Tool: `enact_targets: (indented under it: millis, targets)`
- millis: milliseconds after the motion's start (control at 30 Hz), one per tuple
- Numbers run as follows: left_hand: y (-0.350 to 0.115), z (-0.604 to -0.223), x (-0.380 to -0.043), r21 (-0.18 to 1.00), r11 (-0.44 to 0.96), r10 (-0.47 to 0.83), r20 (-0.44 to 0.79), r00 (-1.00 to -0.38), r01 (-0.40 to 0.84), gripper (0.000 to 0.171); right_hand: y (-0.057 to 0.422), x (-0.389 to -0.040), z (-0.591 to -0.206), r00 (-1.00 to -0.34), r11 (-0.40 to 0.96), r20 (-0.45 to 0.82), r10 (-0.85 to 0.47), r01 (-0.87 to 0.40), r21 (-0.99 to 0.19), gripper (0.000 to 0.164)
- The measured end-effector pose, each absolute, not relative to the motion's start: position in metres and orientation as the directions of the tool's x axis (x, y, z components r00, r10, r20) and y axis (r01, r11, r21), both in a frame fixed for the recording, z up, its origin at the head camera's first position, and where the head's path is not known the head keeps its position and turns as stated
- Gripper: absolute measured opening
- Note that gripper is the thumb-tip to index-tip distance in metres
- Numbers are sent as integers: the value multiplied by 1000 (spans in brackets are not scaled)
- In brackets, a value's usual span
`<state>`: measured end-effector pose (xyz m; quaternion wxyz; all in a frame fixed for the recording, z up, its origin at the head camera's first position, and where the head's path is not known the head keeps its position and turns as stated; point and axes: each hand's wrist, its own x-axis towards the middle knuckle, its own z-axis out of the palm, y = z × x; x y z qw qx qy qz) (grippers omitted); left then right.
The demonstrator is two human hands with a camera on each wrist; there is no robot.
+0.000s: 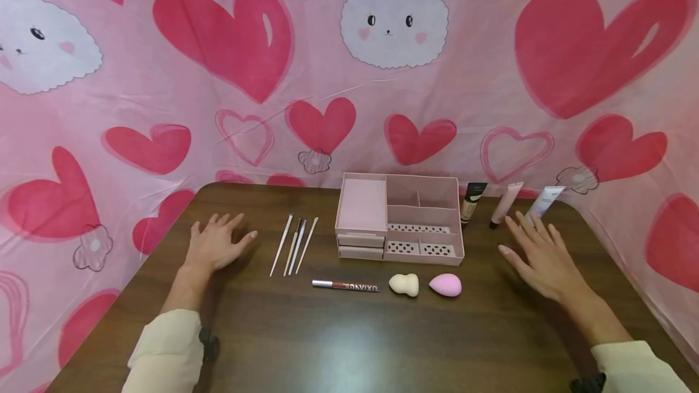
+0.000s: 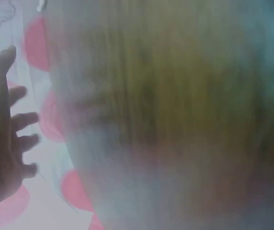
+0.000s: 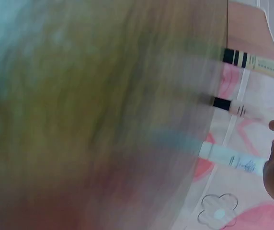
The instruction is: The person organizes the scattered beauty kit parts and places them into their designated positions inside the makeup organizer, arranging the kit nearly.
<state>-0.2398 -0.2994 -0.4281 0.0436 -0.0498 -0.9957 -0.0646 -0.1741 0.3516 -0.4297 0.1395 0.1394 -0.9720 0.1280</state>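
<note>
With fingers (image 1: 532, 231) loosely spread and no hold on anything — on both the right hand (image 1: 548, 262) and the left hand (image 1: 210, 246). Nearest the right hand, at the far right of the table (image 1: 273, 332), a white squeeze tube (image 1: 547, 199), upright on its cap and partly behind the fingers; touching or not, cannot tell. Probably light, soft-walled, slippery and easily tipped: best to pinch low, near the cap. Nearest the left hand, four makeup brushes (image 1: 281, 245), lying flat; likely light and stiff, best taken mid-handle. Just beyond the right fingers, in the way of a reach leftward, a pink tube (image 1: 508, 204) with a black cap. Farther off, a foundation tube (image 1: 471, 206) beside the sectioned pink organizer (image 1: 360, 202) and, in front of that, a lip gloss tube (image 1: 349, 285), a cream sponge (image 1: 404, 284) and a pink sponge (image 1: 446, 285). Farthest — behind everything, a heart-and-bunny backdrop (image 1: 322, 77).
</note>
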Motion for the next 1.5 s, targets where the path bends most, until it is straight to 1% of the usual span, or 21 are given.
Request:
enact_targets:
  millis: [67, 133, 233, 333, 433, 567, 700, 867, 1067, 1200, 1300, 1500]
  targets:
    - [-294, -426, -238, 193, 976, 86, 62, -994, 97, 76, 345, -176, -428, -917, 896, 323, -235, -333, -293, 65]
    - [-288, -423, -236, 272, 959, 71, 27, -997, 75, 71, 337, -177, -425, -921, 849, 315, -227, -346, -399, 62]
    - [-277, -420, -232, 397, 917, 55, -17, -998, 44, 60, 323, -179, -422, -937, 785, 289, -199, -329, -526, 59]
    - [-264, -418, -230, 479, 876, 70, -5, -998, 59, 47, 308, -183, -420, -956, 743, 244, -165, -283, -607, 56]
    - [-253, -418, -231, 521, 850, 86, 20, -996, 84, 34, 295, -189, -420, -967, 713, 207, -151, -251, -655, 54]
    - [-241, -418, -230, 507, 860, 57, 9, -998, 54, 24, 282, -196, -424, -970, 652, 178, -168, -244, -718, 53]
    - [-233, -419, -226, 484, 875, 11, -39, -999, -9, 24, 276, -202, -428, -965, 541, 169, -203, -254, -802, 53]
    - [-228, -420, -226, 476, 878, -17, -67, -998, -47, 27, 272, -205, -433, -962, 371, 147, -229, -226, -901, 60]
    - [-228, -420, -230, 466, 882, -33, -95, -995, -74, 19, 271, -205, -436, -964, 233, 89, -251, -149, -961, 71]
    - [-228, -420, -232, 464, 882, -38, -111, -993, -86, 18, 274, -206, -438, -968, 209, 59, -242, -111, -972, 73]
    - [-226, -419, -231, 460, 883, -55, -100, -993, -95, 20, 274, -207, -438, -971, 214, 39, -236, -91, -973, 74]
    - [-222, -419, -231, 457, 882, -93, -62, -994, -111, 21, 274, -207, -437, -971, 219, 40, -238, -93, -971, 73]
